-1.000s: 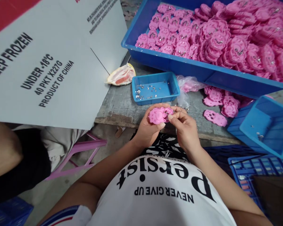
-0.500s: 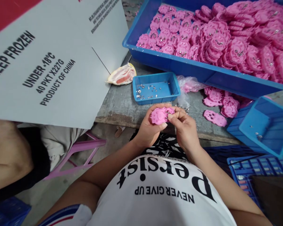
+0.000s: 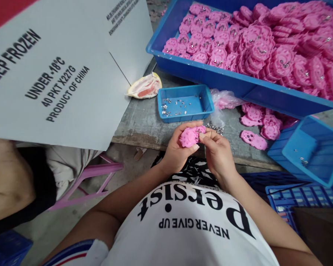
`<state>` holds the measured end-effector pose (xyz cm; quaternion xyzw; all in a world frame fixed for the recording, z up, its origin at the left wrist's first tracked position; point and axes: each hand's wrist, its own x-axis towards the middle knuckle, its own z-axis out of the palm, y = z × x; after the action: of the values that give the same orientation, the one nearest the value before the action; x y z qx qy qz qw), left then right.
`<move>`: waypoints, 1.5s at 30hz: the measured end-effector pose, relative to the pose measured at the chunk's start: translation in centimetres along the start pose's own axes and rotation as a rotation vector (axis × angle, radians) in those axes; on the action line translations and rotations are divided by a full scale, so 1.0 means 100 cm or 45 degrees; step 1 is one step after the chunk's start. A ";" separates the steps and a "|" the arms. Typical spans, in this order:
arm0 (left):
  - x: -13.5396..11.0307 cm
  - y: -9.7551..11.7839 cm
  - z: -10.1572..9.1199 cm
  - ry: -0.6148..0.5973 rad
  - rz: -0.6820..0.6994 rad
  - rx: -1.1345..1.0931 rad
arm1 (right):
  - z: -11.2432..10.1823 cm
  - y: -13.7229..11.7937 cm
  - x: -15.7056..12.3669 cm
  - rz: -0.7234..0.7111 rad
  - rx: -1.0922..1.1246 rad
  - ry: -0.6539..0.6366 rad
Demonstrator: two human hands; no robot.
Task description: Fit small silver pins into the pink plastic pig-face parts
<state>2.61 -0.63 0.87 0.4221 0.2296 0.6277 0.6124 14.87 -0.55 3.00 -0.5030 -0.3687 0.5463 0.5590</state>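
Observation:
Between my hands, above the table's front edge, is a pink plastic piece (image 3: 189, 136) with a scalloped outline. My left hand (image 3: 178, 148) is closed around its left side, thumb along the bottom edge. The thumb and fingers of my right hand (image 3: 218, 150) pinch at the piece's right end; whether a small metal part is between them I cannot make out. Just behind my right fingers lies a small heap of shiny metal parts (image 3: 215, 128). A small blue tray (image 3: 185, 117) with scattered metal bits stands beyond my left hand.
A large blue bin (image 3: 235, 83) full of pink pieces fills the back right. Loose pink pieces (image 3: 254, 139) and a tilted blue container (image 3: 302, 147) lie to the right. A pomelo wedge (image 3: 144, 87) sits beside a big white carton (image 3: 72, 74). Another person's arm (image 3: 9, 181) shows at left.
The pink piece has turned slightly in my hands, and my right fingers have shifted a little at its right end. The whole view has moved slightly.

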 end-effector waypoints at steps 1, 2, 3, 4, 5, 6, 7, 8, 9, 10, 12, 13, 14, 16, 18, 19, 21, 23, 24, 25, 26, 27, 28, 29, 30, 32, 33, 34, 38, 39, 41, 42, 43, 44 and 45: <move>0.000 -0.001 -0.001 -0.007 0.011 0.021 | 0.000 0.000 0.000 -0.003 -0.015 -0.009; 0.000 -0.001 -0.002 -0.009 0.020 0.040 | 0.000 0.000 0.001 -0.008 -0.032 -0.020; 0.000 -0.001 -0.002 -0.008 0.024 0.055 | -0.001 0.000 0.001 -0.016 -0.048 -0.033; 0.000 -0.001 -0.003 -0.007 0.026 0.066 | -0.001 0.001 0.001 -0.023 -0.061 -0.045; 0.000 0.000 -0.003 -0.008 0.027 0.071 | -0.001 0.001 0.002 -0.029 -0.071 -0.057; 0.000 0.000 -0.003 -0.010 0.028 0.072 | -0.001 0.001 0.002 -0.031 -0.077 -0.067; 0.000 0.000 -0.004 -0.013 0.029 0.069 | -0.001 0.002 0.002 -0.030 -0.079 -0.074; 0.000 0.000 -0.004 -0.015 0.032 0.063 | -0.001 0.002 0.002 -0.027 -0.077 -0.076; 0.000 0.000 -0.003 -0.015 0.034 0.054 | -0.001 0.002 0.002 -0.023 -0.072 -0.075; 0.000 0.000 -0.003 -0.013 0.036 0.045 | 0.000 0.003 0.002 -0.021 -0.068 -0.071; 0.000 0.001 -0.002 0.004 0.036 0.028 | 0.001 0.004 0.001 -0.036 -0.068 -0.053; 0.000 0.001 -0.001 0.017 0.033 0.017 | 0.003 0.004 0.000 -0.051 -0.068 -0.041; 0.001 0.002 0.000 0.031 0.025 0.003 | 0.004 0.005 0.000 -0.070 -0.064 -0.027; 0.001 0.003 0.002 0.060 0.002 -0.038 | 0.006 0.007 -0.002 -0.106 -0.043 -0.002; 0.000 0.004 0.004 0.087 -0.023 -0.088 | 0.008 0.008 -0.003 -0.130 -0.017 0.010; 0.000 0.004 0.005 0.101 -0.032 -0.109 | 0.009 0.009 -0.003 -0.136 -0.010 0.011; 0.000 0.005 0.006 0.130 -0.052 -0.136 | 0.010 0.010 -0.003 -0.129 0.001 0.008; 0.000 0.006 0.007 0.156 -0.080 -0.156 | 0.010 0.011 -0.003 -0.112 0.020 0.002; 0.000 0.007 0.007 0.168 -0.101 -0.170 | 0.009 0.011 -0.002 -0.116 0.033 0.003; 0.000 0.009 0.007 0.179 -0.126 -0.187 | 0.008 0.011 -0.002 -0.131 0.045 0.008; 0.001 0.010 0.007 0.189 -0.152 -0.206 | 0.007 0.011 -0.001 -0.158 0.047 0.018; 0.001 0.011 0.007 0.199 -0.178 -0.227 | 0.004 0.010 -0.001 -0.196 0.037 0.031; 0.001 0.013 0.007 0.207 -0.200 -0.246 | 0.002 0.010 0.000 -0.243 0.010 0.045; 0.002 0.014 0.007 0.214 -0.218 -0.264 | -0.001 0.010 0.001 -0.294 -0.033 0.056; 0.002 0.015 0.007 0.217 -0.234 -0.281 | -0.004 0.009 0.001 -0.345 -0.089 0.062; 0.002 0.017 0.007 0.218 -0.273 -0.312 | -0.008 0.008 0.002 -0.441 -0.206 0.063; 0.002 0.018 0.006 0.221 -0.296 -0.327 | -0.010 0.007 0.003 -0.474 -0.251 0.058; 0.001 0.018 0.006 0.227 -0.323 -0.341 | -0.011 0.006 0.004 -0.494 -0.285 0.050; 0.001 0.021 0.004 0.272 -0.462 -0.416 | -0.013 0.003 0.010 -0.505 -0.328 0.031; 0.002 0.022 0.003 0.280 -0.498 -0.436 | -0.014 0.002 0.011 -0.508 -0.331 0.036; 0.003 0.023 0.000 0.289 -0.556 -0.466 | -0.015 0.000 0.013 -0.533 -0.357 0.053; 0.003 0.023 -0.002 0.289 -0.577 -0.476 | -0.016 -0.002 0.013 -0.555 -0.402 0.055; 0.004 0.023 -0.004 0.289 -0.593 -0.481 | -0.017 -0.005 0.012 -0.587 -0.471 0.045; 0.005 0.023 -0.006 0.291 -0.604 -0.480 | -0.018 -0.008 0.011 -0.630 -0.560 0.020; 0.006 0.022 -0.007 0.295 -0.611 -0.473 | -0.018 -0.011 0.009 -0.676 -0.660 -0.016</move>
<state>0.78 -0.25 2.41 0.1627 0.2723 0.5404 0.7793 16.98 0.21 3.53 -0.5115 -0.6160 0.2736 0.5330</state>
